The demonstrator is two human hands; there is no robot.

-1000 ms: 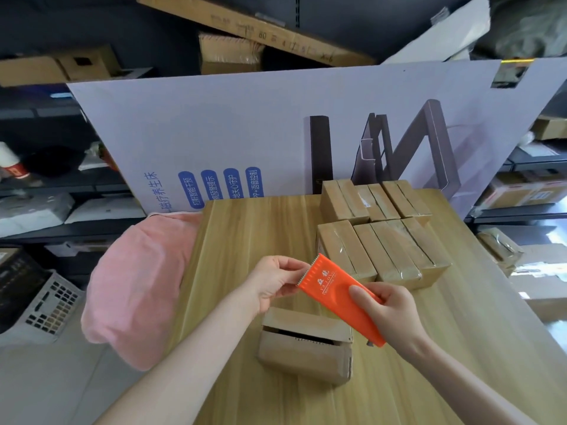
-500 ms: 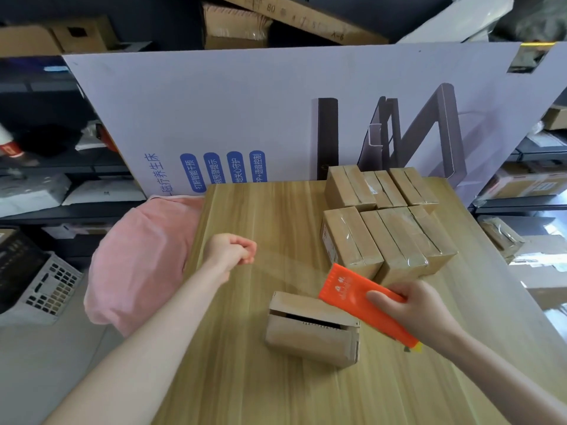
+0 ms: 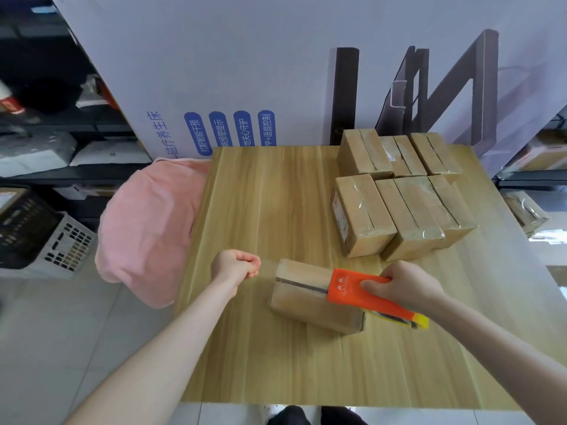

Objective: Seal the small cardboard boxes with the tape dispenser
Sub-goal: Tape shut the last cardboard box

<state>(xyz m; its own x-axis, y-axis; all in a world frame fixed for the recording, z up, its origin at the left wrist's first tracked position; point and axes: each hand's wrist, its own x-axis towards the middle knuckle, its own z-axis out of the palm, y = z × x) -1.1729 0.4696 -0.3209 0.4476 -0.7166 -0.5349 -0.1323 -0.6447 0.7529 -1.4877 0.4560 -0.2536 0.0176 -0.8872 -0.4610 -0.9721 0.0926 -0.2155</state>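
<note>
Behind everything stands a big white printed board [image 3: 276, 72], leaning at the far edge of the wooden table [image 3: 260, 210]. A pink cloth [image 3: 147, 228] hangs over something just beside the left edge of the table. On the far right part of the table there is a group of sealed boxes [image 3: 399, 204], pressed close together in two rows, each with clear tape along its top.

Nearer to me, apart from that group, lies the one open box [image 3: 306, 305]. Its two top flaps are folded down, with a dark gap between them. What is inside I cannot see.

The orange tape dispenser [image 3: 346, 289] lies with its front edge on the top of this box, over the right end of the gap. Its yellow tail sticks out past the right side of the box.

My right hand [image 3: 405, 286] grips the dispenser from above, fingers curled tight over its body, and the arm comes in from the lower right.

My left hand [image 3: 234, 268] is closed like a fist just left of the box, above the table, with the forearm stretched from the lower left. The thumb and fingers pinch the end of a strip of tape [image 3: 268, 265], very faint, which runs from the fist to the left end of the box.
</note>
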